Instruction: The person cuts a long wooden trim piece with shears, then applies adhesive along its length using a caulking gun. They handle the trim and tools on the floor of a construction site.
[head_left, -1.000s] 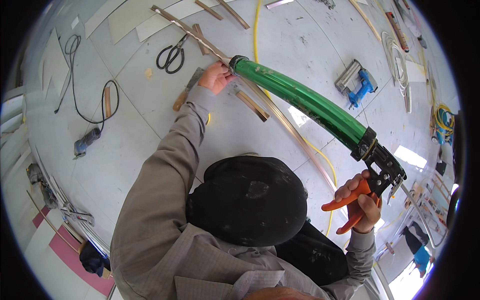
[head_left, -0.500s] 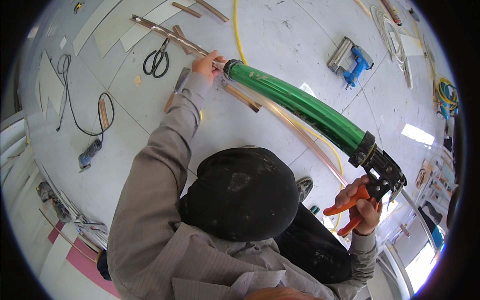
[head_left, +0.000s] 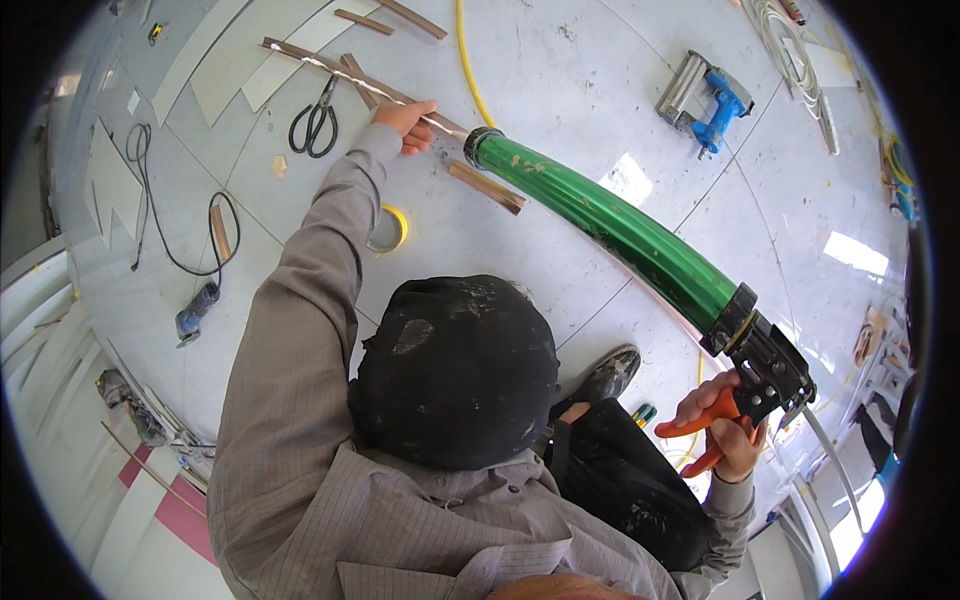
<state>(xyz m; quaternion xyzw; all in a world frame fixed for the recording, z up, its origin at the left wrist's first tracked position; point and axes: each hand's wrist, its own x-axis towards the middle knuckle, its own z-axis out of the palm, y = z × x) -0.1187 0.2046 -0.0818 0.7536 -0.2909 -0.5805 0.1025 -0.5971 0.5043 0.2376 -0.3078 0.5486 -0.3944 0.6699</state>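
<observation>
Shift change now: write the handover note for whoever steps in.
Left hand: pressing down a thin wood strip on the floor.
Right hand: gripping the orange trigger of the green caulk gun, nozzle end beside the left hand at the strip.
Nearby: scissors, tape roll, blue nailer, more strips.
Done: strip laid out. Whether any bead is laid cannot be seen; finishing it is probably left.

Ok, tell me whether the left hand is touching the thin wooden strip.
Touching: in the head view the left hand presses its fingers onto the thin wooden strip on the floor.
</observation>
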